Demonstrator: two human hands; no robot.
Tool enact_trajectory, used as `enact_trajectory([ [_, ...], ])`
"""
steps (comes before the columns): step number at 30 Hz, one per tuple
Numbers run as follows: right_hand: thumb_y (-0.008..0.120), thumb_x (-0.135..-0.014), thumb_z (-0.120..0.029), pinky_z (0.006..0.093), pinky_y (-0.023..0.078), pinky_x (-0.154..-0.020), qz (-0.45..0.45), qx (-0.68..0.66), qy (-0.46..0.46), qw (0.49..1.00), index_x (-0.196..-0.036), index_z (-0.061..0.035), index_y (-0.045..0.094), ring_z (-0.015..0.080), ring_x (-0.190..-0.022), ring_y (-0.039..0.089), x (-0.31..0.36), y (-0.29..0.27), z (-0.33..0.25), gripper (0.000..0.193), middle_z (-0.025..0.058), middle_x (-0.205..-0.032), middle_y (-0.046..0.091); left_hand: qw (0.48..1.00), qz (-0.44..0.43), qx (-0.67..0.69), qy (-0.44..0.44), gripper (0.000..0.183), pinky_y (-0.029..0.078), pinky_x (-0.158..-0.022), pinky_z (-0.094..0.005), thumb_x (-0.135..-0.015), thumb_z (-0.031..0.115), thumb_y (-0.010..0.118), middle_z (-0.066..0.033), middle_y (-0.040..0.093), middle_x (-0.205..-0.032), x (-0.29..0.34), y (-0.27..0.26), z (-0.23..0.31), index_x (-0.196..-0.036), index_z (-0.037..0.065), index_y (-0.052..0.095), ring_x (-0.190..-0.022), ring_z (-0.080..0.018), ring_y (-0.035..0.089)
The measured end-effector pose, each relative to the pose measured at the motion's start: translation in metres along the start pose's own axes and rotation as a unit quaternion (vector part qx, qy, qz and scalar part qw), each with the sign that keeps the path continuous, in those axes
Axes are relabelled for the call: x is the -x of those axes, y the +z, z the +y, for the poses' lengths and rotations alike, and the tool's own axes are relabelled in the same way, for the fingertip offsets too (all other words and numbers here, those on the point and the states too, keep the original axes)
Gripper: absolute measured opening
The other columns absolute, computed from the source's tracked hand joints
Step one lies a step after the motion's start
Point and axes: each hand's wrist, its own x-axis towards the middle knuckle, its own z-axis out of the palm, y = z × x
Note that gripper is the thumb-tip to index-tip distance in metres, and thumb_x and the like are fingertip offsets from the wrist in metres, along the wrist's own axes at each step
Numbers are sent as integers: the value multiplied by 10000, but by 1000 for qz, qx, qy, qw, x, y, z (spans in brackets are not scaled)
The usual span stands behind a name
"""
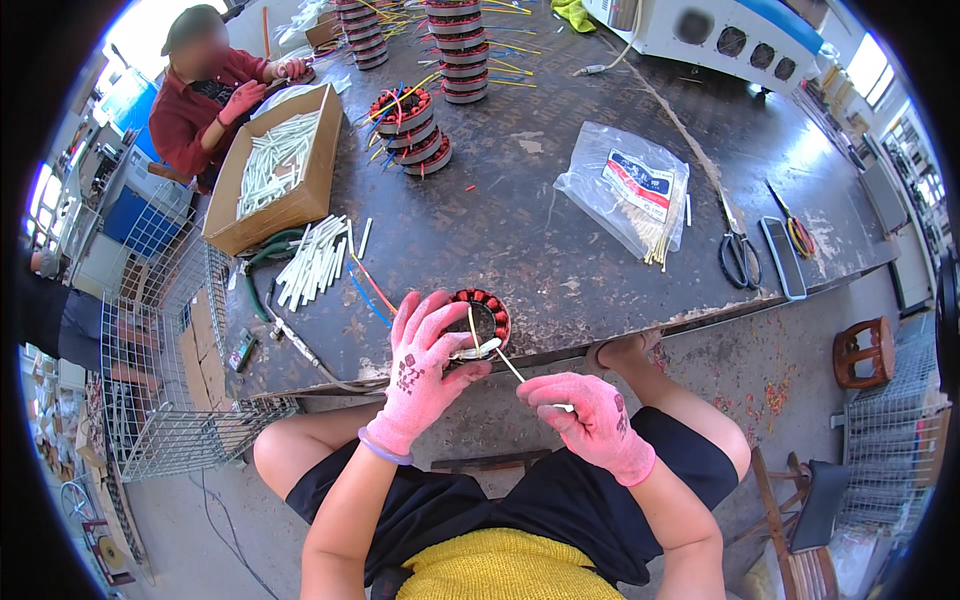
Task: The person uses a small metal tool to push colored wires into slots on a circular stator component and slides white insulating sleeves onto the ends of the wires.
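At the table's near edge, my left hand (420, 360) in a pink glove holds down a ring-shaped motor stator (501, 318) with dark red windings. Its fingers cover the left part of the ring, and red and blue lead wires (372, 288) come out beyond them. A pale cable tie (511, 366) runs from a white piece (478, 351) at the stator's near rim. My right hand (590, 415), also gloved in pink, pinches the free end of that tie just off the table edge. Another pale strip (473, 325) stands up across the ring's opening.
White sleeves (315, 262) lie left of the stator, beside a cardboard box (325, 150) of similar ones. Pliers (262, 262) and a soldering iron (295, 340) are near. Stacked stators (415, 135), a bag of ties (625, 185), scissors (740, 260) and a phone (783, 258) lie farther off. A co-worker (205, 95) sits far left.
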Motion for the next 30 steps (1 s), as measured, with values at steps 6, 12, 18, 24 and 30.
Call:
enact_trajectory([
  [6, 653, -864, -25, 353, 559, -730, -19, 19, -28, 999, -1021, -32, 624, 317, -886, 687, -2, -4, 3, 160, 143, -1035, 689, 1000, 6, 3, -12, 352, 266, -1137, -549, -599, 208, 830, -42, 600, -1248, -1, 1, 2, -904, 116, 683, -1290, -319, 469],
  [12, 584, -902, -9, 329, 538, -756, -15, 11, 22, 1000, -1001, -20, 623, 259, -877, 682, -6, -1, -2, 107, 122, -1027, 701, 1000, 6, 2, -6, 369, 264, -1133, -555, -615, 214, 828, -46, 586, -1263, 0, 1, 1, -932, 115, 667, -1294, -321, 462],
  [18, 604, -896, -1, 328, 534, -761, -8, -3, 33, 999, -1047, -38, 627, 240, -898, 673, -16, 10, 16, 157, 120, -1090, 672, 1000, -5, -8, -11, 386, 224, -1144, -564, -652, 259, 828, -96, 489, -1377, 2, 1, 0, -967, 115, 659, -1353, -365, 368],
  [24, 674, -867, -50, 322, 519, -684, 64, 86, -17, 994, -1042, -50, 671, 248, -819, 636, -22, 29, 47, 175, 111, -1065, 619, 999, -18, -16, -32, 414, 178, -1156, -564, -666, 286, 829, -135, 392, -1468, 2, -2, 2, -1019, 126, 685, -1398, -414, 272],
  [30, 579, -984, -151, 223, 460, -654, 52, -274, 268, 922, -1163, -49, 654, 41, -797, 569, -17, 35, 40, 219, -26, -851, 622, 1000, 6, -6, -21, 522, 192, -1147, -577, -626, 233, 843, -115, 391, -1462, 1, -1, 5, -1119, 192, 678, -1393, -405, 284],
])
